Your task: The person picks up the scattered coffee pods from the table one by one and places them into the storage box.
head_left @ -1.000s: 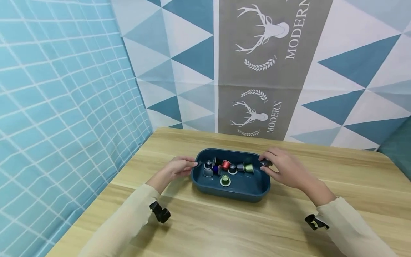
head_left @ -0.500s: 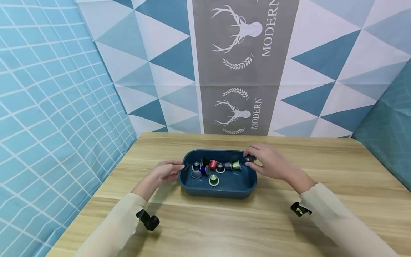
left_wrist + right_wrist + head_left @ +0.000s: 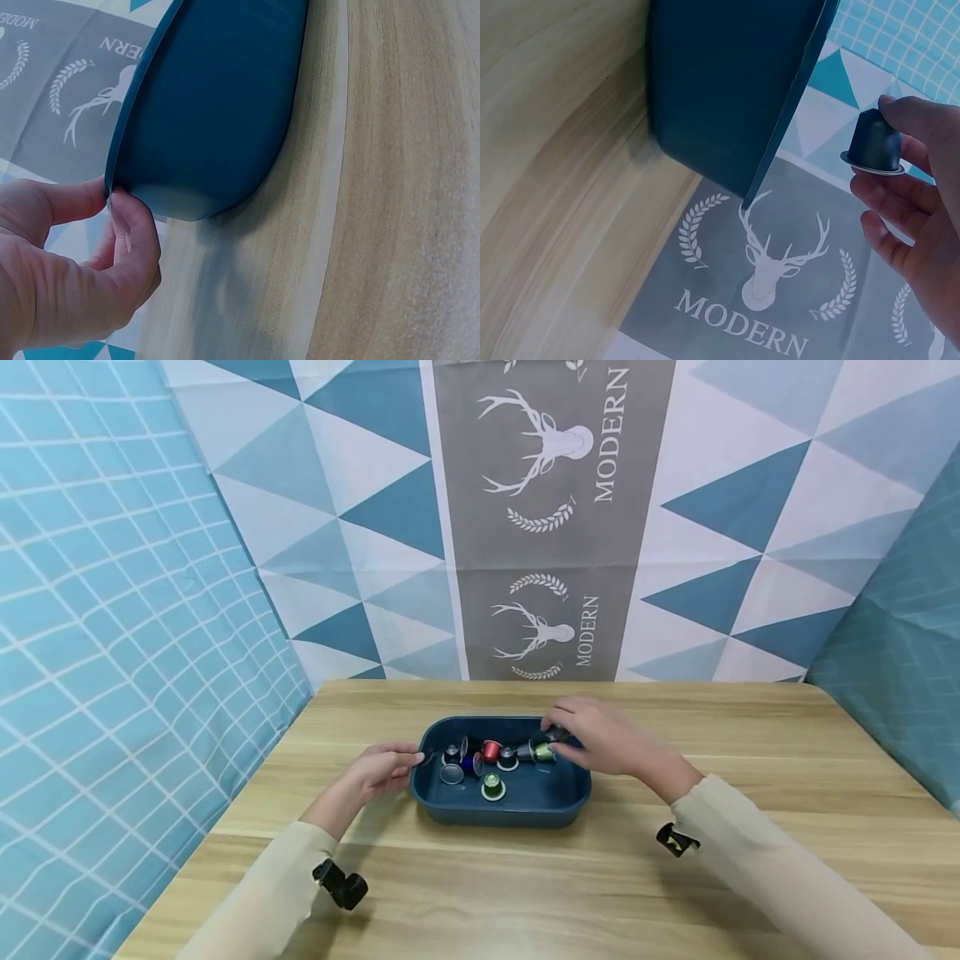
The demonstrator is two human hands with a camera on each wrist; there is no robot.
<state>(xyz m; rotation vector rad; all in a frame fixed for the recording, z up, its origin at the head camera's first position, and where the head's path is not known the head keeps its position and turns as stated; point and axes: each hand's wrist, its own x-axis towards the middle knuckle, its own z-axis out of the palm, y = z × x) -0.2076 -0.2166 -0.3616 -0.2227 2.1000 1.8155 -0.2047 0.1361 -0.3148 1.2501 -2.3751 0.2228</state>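
Note:
A dark blue oblong tub stands on the wooden table with several coffee capsules inside. My left hand pinches its left rim between thumb and fingers, as the left wrist view confirms. Over the tub's right end, my right hand holds a dark coffee capsule by thumb and fingertips, its flanged rim facing down in the right wrist view. Below lie a red capsule, a blue capsule, a black capsule and a light green capsule. A green capsule sits apart, nearer the front wall.
The wooden table extends in front of the tub and to both sides. Behind it hangs a patterned cloth with deer heads and triangles. A blue grid-patterned sheet borders the left, and a teal sheet the right.
My right hand has moved left with the dark capsule, from the tub's right rim to over its inside. The left hand stays at the left rim. The head view has shifted.

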